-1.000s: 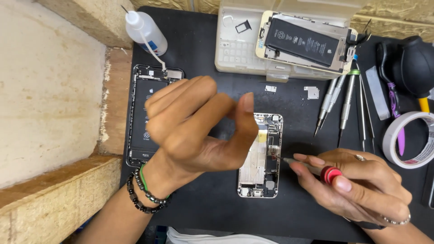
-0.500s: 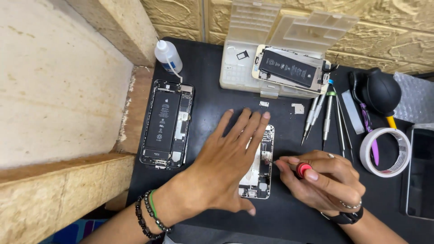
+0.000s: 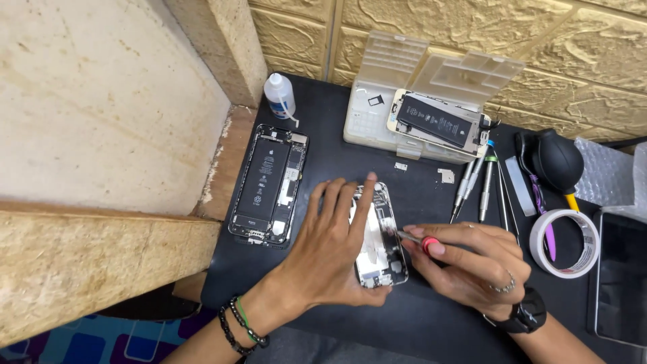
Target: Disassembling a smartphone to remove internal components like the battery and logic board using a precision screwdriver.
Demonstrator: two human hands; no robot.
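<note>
I am looking down at a big black table (image 3: pixel 323 135) pushed up against a bumpy yellow wall (image 3: pixel 539 40). On it a see-through parts box (image 3: pixel 377 101) is sitting with a phone screen part (image 3: pixel 438 121) lying on top. Near the left side an open phone with a black battery (image 3: pixel 268 183) is lying flat. My left hand (image 3: pixel 337 249) is spreading its fingers wide and pressing down on a second open phone (image 3: pixel 381 243) in the middle of the table, covering most of it. My right hand (image 3: pixel 465 266) is pinching a small screwdriver with a red end (image 3: pixel 416 240), and its tip is touching the inside of that phone. I think the tip could slip and scratch the tiny parts, because my left hand is hiding much of the phone. Two little loose bits (image 3: pixel 446 176) are lying close by, and a sleeve could brush them away.
</note>
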